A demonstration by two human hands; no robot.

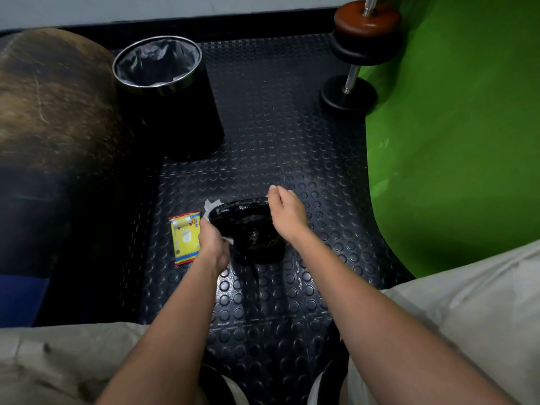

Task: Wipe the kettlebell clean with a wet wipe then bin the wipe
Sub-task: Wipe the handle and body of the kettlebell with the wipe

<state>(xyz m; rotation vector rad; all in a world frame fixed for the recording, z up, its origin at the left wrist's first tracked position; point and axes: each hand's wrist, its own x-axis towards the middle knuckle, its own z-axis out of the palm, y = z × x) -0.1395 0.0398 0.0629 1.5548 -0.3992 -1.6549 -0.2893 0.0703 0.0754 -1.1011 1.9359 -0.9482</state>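
A black kettlebell (254, 232) with a scuffed handle stands on the studded rubber floor in the middle of the view. My left hand (213, 244) presses a white wet wipe (211, 206) against the kettlebell's left side; the wipe shows above and below my fingers. My right hand (285, 213) rests on the right end of the handle, fingers curled over it. A black bin (163, 92) with a chrome rim and a grey liner stands at the back left, apart from the kettlebell.
A yellow wet-wipe pack (185, 238) lies flat just left of my left hand. A dumbbell (355, 54) leans at the back right against a green wall (455, 127). A large brown rounded object (52, 103) fills the left side. My knees frame the bottom.
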